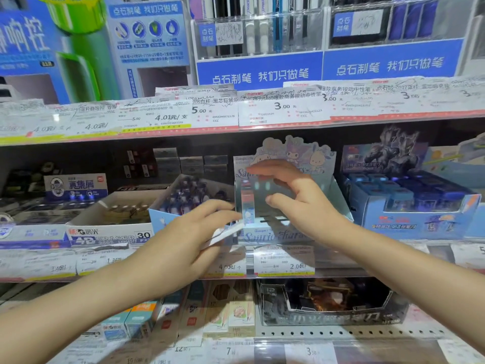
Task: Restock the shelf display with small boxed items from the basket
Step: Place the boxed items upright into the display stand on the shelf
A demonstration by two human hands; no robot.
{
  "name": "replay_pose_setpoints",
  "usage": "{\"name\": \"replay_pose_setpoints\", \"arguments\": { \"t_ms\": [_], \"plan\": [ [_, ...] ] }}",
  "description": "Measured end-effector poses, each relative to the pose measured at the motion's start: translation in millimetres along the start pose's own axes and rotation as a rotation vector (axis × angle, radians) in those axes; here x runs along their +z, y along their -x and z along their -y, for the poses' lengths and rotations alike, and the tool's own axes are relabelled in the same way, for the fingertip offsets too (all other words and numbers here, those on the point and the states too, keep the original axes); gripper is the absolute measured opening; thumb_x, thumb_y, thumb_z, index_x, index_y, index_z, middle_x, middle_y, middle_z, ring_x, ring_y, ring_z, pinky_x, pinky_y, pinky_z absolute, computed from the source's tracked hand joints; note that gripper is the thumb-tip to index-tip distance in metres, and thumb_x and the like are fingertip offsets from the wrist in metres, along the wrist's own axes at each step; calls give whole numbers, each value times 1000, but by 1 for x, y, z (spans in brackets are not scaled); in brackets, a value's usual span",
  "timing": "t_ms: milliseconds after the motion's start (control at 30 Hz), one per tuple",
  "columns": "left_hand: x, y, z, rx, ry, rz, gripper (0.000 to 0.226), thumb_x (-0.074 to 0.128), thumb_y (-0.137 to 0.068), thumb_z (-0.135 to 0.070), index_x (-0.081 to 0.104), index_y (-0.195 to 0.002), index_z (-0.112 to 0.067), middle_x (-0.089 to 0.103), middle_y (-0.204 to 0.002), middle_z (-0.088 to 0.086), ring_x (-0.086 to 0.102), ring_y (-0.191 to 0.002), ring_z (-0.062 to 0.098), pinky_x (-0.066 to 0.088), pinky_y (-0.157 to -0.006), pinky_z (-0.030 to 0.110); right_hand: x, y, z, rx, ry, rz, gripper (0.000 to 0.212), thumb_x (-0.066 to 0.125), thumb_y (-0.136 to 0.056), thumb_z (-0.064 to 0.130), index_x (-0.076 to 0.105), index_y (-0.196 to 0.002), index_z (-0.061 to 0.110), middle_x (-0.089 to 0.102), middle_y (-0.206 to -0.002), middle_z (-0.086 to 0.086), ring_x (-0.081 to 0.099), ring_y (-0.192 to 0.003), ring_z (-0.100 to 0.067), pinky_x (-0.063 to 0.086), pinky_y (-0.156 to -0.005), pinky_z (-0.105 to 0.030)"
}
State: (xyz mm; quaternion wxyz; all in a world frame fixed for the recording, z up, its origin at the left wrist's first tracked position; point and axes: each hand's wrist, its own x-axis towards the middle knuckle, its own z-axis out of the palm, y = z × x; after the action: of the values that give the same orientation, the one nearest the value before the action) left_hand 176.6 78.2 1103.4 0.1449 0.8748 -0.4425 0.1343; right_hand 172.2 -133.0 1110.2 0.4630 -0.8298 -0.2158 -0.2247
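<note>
A pale blue cartoon-character display box (294,153) stands on the middle shelf. My right hand (294,195) is inside it, fingers and thumb curled round a stack of small greyish boxes (262,189) held upright. My left hand (191,237) is at the display's front left corner, fingers stretched toward a small upright box (248,208), with a white flat piece (225,233) lying under its fingertips. No basket is in view.
An open eraser carton (112,232) sits to the left and a blue sharpener display (409,206) to the right. Price tags line the shelf edge (283,261). Pen racks (257,30) fill the shelf above; more boxes stand on the shelf below.
</note>
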Motion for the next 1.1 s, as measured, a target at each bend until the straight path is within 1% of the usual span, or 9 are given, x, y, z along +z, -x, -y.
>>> {"name": "replay_pose_setpoints", "arguments": {
  "t_ms": [67,133,300,400,533,633,767,900,1100],
  "plan": [
    [-2,-2,-5,-26,233,-135,25,43,-88,-36,61,-86,-18,58,-83,-17,52,-72,-2,38,-64,9,0,8,12,-73,-56,-79,35,53,-77,13,59,-102,35,64,-102,11,59,-94,-11,47,-88,-26],
    [-6,-6,-16,-148,553,-62,30,53,-90,-31,58,-67,-13,57,-59,-8,40,-47,1,32,-46,12,-1,13,25,-115,-60,-31,25,59,-76,19,63,-98,32,65,-91,15,58,-84,-2,46,-84,-26],
    [-9,-16,-30,-292,973,129,18,52,-92,-12,60,-78,-3,52,-44,4,30,-33,9,29,-36,15,-2,9,37,-45,-97,158,28,71,-76,17,66,-104,19,64,-77,12,57,-72,-7,51,-73,-32],
    [-7,-20,-30,-317,996,133,15,56,-89,-13,58,-78,-3,50,-43,3,29,-33,8,28,-36,15,-4,8,37,-7,-206,196,13,68,-78,6,67,-88,16,66,-77,0,60,-71,-10,52,-69,-29],
    [-4,-17,-26,-316,995,12,24,73,-64,-25,58,-75,-10,46,-47,-7,32,-38,6,28,-38,14,-15,10,29,125,-335,121,9,62,-82,4,66,-82,13,67,-77,-1,60,-70,-6,48,-70,-16],
    [1,-13,-25,-341,1011,-219,14,72,-62,-17,64,-74,-11,53,-47,-7,35,-35,3,27,-37,12,-20,15,18,203,-362,45,9,63,-81,7,65,-81,17,68,-69,8,60,-66,-4,48,-68,-15],
    [0,-15,-24,-356,986,-329,12,72,-75,-11,67,-64,-13,48,-42,-5,27,-38,10,21,-39,19,-19,19,11,247,-463,46,10,62,-81,2,62,-82,12,68,-61,8,62,-60,-2,50,-65,-11],
    [-4,-20,-22,-352,930,-315,15,64,-81,-3,65,-67,-8,48,-41,-5,27,-39,10,22,-40,18,-26,18,18,223,-358,137,12,61,-81,0,62,-80,12,65,-73,-4,63,-66,-8,52,-69,-17],
    [-6,-27,-23,-305,794,-188,11,67,-81,-7,64,-72,-1,44,-35,-7,30,-34,4,26,-37,13,-27,9,35,99,-38,342,33,67,-78,-2,61,-107,13,71,-90,-13,62,-72,-14,54,-75,-28]
  ]
}}
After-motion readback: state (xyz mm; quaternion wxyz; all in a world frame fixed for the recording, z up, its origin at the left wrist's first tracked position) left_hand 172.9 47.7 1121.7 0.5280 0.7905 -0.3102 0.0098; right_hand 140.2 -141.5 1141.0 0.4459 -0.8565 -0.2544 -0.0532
